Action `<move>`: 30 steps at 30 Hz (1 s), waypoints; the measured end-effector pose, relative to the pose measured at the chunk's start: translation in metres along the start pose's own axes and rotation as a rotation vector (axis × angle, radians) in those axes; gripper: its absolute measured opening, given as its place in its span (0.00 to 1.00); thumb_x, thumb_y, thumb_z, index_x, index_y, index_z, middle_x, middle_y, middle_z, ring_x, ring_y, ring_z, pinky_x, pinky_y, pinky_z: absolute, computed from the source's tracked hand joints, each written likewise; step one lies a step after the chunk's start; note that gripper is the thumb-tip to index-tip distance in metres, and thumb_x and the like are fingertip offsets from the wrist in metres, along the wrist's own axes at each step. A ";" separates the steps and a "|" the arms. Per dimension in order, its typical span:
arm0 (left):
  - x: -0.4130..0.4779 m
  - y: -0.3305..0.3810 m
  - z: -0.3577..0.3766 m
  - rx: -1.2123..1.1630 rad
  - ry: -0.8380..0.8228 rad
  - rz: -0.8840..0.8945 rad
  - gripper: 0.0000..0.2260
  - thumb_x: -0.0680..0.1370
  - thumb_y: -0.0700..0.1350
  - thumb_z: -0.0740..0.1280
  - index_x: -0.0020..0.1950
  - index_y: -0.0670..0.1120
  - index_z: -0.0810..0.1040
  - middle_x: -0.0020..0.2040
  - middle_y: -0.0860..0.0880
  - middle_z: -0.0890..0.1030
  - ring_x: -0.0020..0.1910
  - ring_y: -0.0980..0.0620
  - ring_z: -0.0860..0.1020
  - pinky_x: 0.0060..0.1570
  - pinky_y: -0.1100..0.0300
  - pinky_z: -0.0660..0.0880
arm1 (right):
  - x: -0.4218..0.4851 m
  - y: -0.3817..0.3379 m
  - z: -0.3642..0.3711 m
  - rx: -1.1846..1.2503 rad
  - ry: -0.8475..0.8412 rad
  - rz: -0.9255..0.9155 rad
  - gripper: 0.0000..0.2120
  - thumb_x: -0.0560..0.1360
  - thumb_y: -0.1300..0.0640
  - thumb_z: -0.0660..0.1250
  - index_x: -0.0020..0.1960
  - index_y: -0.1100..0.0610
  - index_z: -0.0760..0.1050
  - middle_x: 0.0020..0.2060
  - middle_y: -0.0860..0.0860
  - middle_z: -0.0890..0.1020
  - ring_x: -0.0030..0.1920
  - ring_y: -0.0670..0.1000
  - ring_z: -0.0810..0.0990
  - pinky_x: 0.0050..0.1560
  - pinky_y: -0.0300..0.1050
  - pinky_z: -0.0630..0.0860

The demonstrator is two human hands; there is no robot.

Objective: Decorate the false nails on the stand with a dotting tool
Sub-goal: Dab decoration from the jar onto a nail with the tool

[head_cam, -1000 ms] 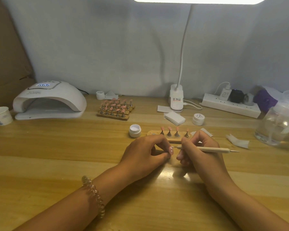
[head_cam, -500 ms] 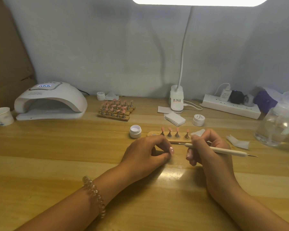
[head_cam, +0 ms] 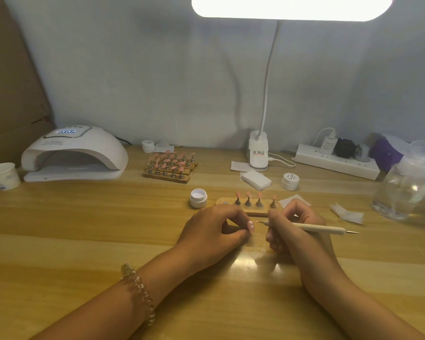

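Head view | right grip is clasping dotting tool just before stand | left grip is lying curled, contents untellable | false nails are sitting on stand | risk: unsteady tip smearing or toppling them

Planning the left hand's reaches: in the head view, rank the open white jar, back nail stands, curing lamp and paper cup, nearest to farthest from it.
From the left hand:
1. open white jar, just beyond, slightly left.
2. back nail stands, farther back-left.
3. curing lamp, far left, at the back.
4. paper cup, leftmost of all.
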State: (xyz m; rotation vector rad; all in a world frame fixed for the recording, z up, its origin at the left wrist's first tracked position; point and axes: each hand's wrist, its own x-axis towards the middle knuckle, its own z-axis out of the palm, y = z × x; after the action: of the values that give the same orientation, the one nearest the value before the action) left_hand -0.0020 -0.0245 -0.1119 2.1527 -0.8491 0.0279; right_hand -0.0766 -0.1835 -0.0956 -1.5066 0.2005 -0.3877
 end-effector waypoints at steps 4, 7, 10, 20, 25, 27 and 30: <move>0.001 -0.002 -0.001 0.007 -0.009 0.003 0.10 0.74 0.48 0.73 0.41 0.63 0.77 0.42 0.63 0.80 0.33 0.60 0.72 0.36 0.60 0.69 | 0.001 0.001 0.002 -0.081 0.018 0.017 0.10 0.73 0.66 0.67 0.36 0.60 0.68 0.24 0.58 0.78 0.22 0.46 0.74 0.21 0.37 0.69; 0.002 -0.003 -0.001 0.004 -0.021 0.007 0.10 0.74 0.48 0.73 0.40 0.63 0.77 0.41 0.63 0.80 0.33 0.60 0.71 0.36 0.61 0.68 | 0.001 0.002 0.003 -0.108 0.028 0.023 0.09 0.71 0.65 0.67 0.36 0.61 0.68 0.24 0.58 0.78 0.22 0.46 0.74 0.21 0.38 0.69; 0.004 -0.005 -0.003 -0.011 -0.044 0.022 0.07 0.74 0.48 0.73 0.43 0.61 0.80 0.44 0.62 0.81 0.34 0.60 0.72 0.37 0.60 0.70 | 0.002 0.002 0.002 -0.135 0.039 0.019 0.09 0.70 0.65 0.67 0.36 0.62 0.68 0.24 0.59 0.79 0.23 0.47 0.74 0.22 0.39 0.70; 0.006 -0.012 -0.003 -0.032 -0.062 0.058 0.07 0.74 0.49 0.73 0.45 0.61 0.80 0.44 0.62 0.80 0.35 0.58 0.73 0.38 0.51 0.75 | 0.005 0.003 0.003 -0.184 0.011 0.010 0.09 0.70 0.66 0.66 0.37 0.67 0.66 0.24 0.60 0.78 0.22 0.49 0.73 0.22 0.41 0.69; 0.006 -0.011 -0.003 -0.026 -0.055 0.064 0.05 0.75 0.48 0.73 0.45 0.60 0.80 0.43 0.63 0.79 0.35 0.58 0.72 0.37 0.57 0.72 | 0.006 0.003 0.003 -0.187 -0.006 0.020 0.09 0.70 0.67 0.66 0.38 0.68 0.66 0.24 0.61 0.79 0.23 0.50 0.73 0.21 0.41 0.69; 0.007 -0.010 -0.003 -0.021 -0.052 0.065 0.06 0.75 0.48 0.73 0.45 0.60 0.80 0.43 0.62 0.78 0.35 0.58 0.72 0.37 0.56 0.72 | 0.007 0.002 0.003 -0.196 -0.013 0.014 0.08 0.70 0.67 0.66 0.38 0.68 0.66 0.24 0.61 0.79 0.23 0.50 0.73 0.21 0.40 0.69; 0.006 -0.010 -0.003 -0.020 -0.049 0.065 0.07 0.75 0.48 0.73 0.44 0.61 0.79 0.42 0.62 0.78 0.34 0.58 0.72 0.38 0.53 0.73 | 0.007 0.002 0.004 -0.199 -0.014 0.007 0.08 0.70 0.67 0.66 0.39 0.69 0.66 0.25 0.61 0.79 0.23 0.51 0.73 0.21 0.40 0.69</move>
State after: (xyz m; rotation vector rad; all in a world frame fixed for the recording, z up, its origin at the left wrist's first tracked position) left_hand 0.0095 -0.0211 -0.1147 2.1143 -0.9439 -0.0005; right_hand -0.0687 -0.1826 -0.0969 -1.7033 0.2389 -0.3593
